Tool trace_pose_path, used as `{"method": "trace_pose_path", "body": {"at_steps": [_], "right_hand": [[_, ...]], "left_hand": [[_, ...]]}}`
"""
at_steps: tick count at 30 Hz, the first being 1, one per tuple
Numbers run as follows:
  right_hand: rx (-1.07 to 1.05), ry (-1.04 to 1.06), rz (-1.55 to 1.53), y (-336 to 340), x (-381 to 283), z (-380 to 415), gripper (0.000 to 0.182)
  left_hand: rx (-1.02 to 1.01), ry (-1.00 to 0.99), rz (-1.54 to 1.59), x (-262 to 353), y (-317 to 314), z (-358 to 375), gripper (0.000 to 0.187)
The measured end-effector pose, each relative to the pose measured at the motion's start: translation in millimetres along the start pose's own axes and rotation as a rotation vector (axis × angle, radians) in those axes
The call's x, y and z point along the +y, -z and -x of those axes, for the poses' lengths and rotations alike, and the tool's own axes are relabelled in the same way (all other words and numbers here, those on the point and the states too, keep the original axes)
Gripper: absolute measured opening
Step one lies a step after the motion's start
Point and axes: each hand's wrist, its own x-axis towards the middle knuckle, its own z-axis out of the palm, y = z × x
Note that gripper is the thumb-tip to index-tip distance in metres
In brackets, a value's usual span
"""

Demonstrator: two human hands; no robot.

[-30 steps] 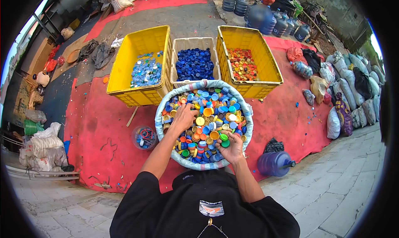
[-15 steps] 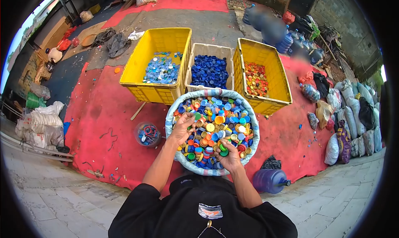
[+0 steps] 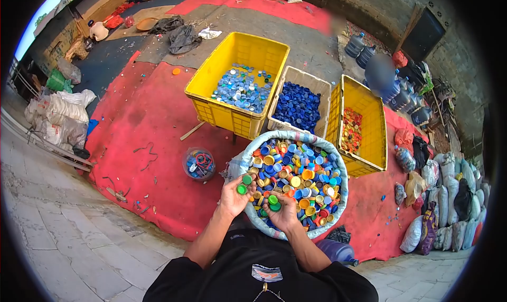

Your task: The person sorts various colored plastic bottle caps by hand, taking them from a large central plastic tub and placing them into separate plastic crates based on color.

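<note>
Two green caps (image 3: 243,185) were pinched between the thumb and fingers of the left hand (image 3: 231,197), lower centre of the frame, at the container's left rim. The right hand (image 3: 285,216) pinched further green lids (image 3: 274,203) likewise, presumably leaving both palms free. The round container (image 3: 344,188) sat before the torso, apparently for two-handed reach into its mixed caps (image 3: 296,181). Toward upper centre, two yellow crates (image 3: 222,114) flanked a white crate (image 3: 309,79), seemingly keeping colours separate.
</note>
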Motion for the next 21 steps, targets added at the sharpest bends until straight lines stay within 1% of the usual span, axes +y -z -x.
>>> {"method": "trace_pose_path", "body": {"at_steps": [1,4,6,9,10,14,17,18,19,20,21], "right_hand": [[-0.035,-0.015,-0.001,-9,1,-3,0.022],[0.02,-0.003,0.024,-39,1,-16,0.025],[0.021,0.031,0.016,-53,-3,-35,0.026],[-0.01,0.112,0.004,-78,-13,-61,0.029],[-0.022,0.122,-0.018,-88,-16,-67,0.03],[-0.049,0.182,-0.032,-110,-25,-80,0.033],[-0.061,0.141,-0.133,-138,-46,-106,0.032],[-0.154,0.206,-0.131,-156,-59,-120,0.038],[-0.245,0.272,-0.127,-178,-77,-138,0.043],[-0.281,0.306,-0.122,-196,-94,-151,0.046],[-0.314,0.341,-0.12,-209,-108,-160,0.049]], "left_hand": [[0.027,-0.016,0.009,6,-2,0,0.027],[0.084,-0.032,0.029,27,-6,-10,0.024],[0.127,-0.044,0.002,40,-14,-20,0.022],[0.056,-0.027,-0.021,60,-16,-50,0.03],[0.044,-0.027,-0.023,66,-28,-53,0.031],[0.056,-0.039,-0.02,81,-49,-72,0.031],[-0.008,0.045,-0.013,101,-78,-100,0.026],[-0.035,0.003,0.038,116,-93,-119,0.027],[-0.06,-0.119,0.024,130,-121,-130,0.032],[-0.16,-0.076,0.083,153,-131,-148,0.05],[-0.163,-0.097,0.027,167,-153,-150,0.086]]}}
